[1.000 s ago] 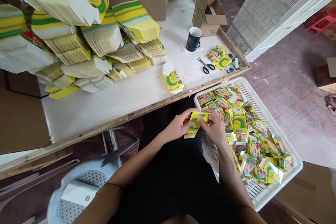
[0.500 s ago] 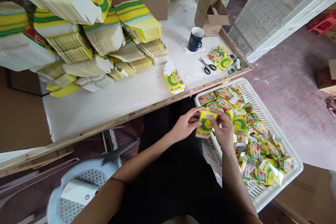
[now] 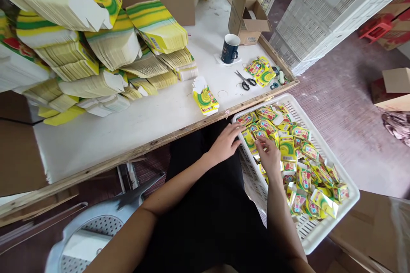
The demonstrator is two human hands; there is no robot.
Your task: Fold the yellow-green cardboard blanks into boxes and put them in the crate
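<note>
A small yellow-and-green box (image 3: 249, 141) stands among the others at the near left corner of the white plastic basket (image 3: 344, 175). My right hand (image 3: 270, 156) has its fingers bent in, with thumb and fingertips at the box's right edge. Over the basket's left rim, my left hand (image 3: 225, 143) has its fingers stretched out, close to the same box and holding nothing. Many filled yellow boxes (image 3: 287, 148) with red-and-pink print lie jumbled in the basket. One flattened carton (image 3: 205, 98) lies on the white table (image 3: 134, 130).
Stacks of flat cartons (image 3: 156, 25) fill the table's left side. Farther right are a dark mug (image 3: 229, 49), scissors (image 3: 246, 80), yellow packets (image 3: 262, 70) and an open cardboard box (image 3: 248, 17). White crates (image 3: 329, 13) rise beyond. A grey plastic stool (image 3: 60, 243) stands at lower left.
Both hands have moved down toward the basket with the yellow box, which now sits at its left corner. The left hand has come off the box. The view has turned slightly right.
</note>
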